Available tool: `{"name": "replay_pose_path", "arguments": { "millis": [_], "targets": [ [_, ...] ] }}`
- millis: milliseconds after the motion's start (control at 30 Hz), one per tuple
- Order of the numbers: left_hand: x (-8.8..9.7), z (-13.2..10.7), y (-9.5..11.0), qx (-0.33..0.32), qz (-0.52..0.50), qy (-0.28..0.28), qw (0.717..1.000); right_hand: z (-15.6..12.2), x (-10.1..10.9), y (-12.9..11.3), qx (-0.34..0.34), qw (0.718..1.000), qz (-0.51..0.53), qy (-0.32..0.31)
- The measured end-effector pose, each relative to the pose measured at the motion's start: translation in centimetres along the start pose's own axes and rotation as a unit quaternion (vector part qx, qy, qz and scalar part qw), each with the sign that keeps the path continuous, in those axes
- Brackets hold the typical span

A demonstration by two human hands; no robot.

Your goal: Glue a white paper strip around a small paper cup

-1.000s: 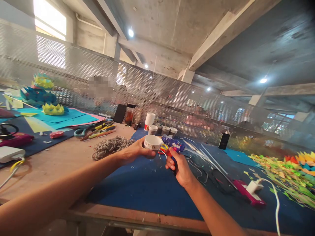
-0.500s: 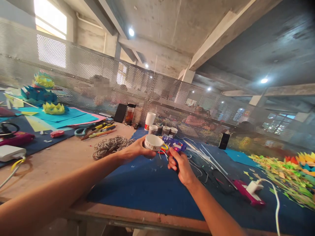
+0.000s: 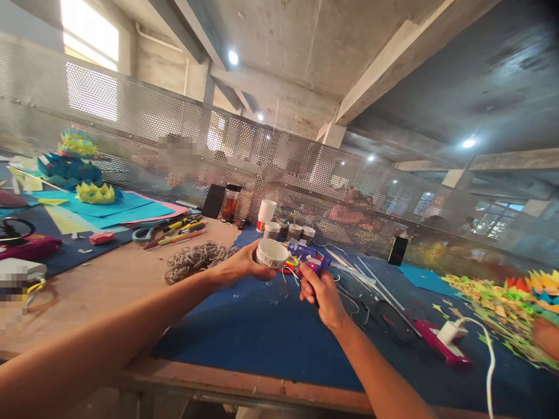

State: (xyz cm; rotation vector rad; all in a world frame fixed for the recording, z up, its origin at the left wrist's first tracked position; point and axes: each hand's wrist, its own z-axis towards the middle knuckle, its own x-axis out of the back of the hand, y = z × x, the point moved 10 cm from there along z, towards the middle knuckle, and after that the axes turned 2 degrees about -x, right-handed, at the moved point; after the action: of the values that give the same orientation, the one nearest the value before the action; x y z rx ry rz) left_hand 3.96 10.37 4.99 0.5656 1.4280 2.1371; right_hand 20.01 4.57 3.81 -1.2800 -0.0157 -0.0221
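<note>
My left hand (image 3: 246, 265) is closed round a short white paper cup (image 3: 272, 253) with print on its side. The cup is tilted a little, so its hollow inside shows. My right hand (image 3: 321, 291) grips a purple glue gun (image 3: 315, 262) with a small red light on its body. The gun's nozzle points left, near the cup's right side; whether it touches the cup I cannot tell. Just behind my left wrist lies a heap of grey-brown cord (image 3: 196, 260). Several small cups (image 3: 295, 232) stand beyond the glue gun.
A stack of white cups (image 3: 266, 214) and a jar (image 3: 230, 202) stand by the mesh partition (image 3: 305, 169). Glue sticks (image 3: 371, 276) and a pink power strip (image 3: 441, 343) lie to the right. Pliers (image 3: 151, 231) and a yellow paper crown (image 3: 96, 192) are at left.
My right hand has shifted very slightly right and down with the glue gun. The cup stays almost still. Part of another person's hand has appeared at the right edge.
</note>
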Motion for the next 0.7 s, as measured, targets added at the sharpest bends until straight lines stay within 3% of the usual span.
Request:
{"name": "replay_pose_path", "arguments": {
  "millis": [333, 700],
  "targets": [
    [0.20, 0.04, 0.15, -0.009, 0.046, 0.004, 0.999, -0.16, 0.08, -0.54, 0.024, 0.996, -0.089, 0.002],
    [0.13, 0.03, 0.22, -0.008, 0.038, -0.002, 0.999, -0.16, 0.38, -0.64, 0.040, 0.995, -0.093, 0.016]
  ]
}}
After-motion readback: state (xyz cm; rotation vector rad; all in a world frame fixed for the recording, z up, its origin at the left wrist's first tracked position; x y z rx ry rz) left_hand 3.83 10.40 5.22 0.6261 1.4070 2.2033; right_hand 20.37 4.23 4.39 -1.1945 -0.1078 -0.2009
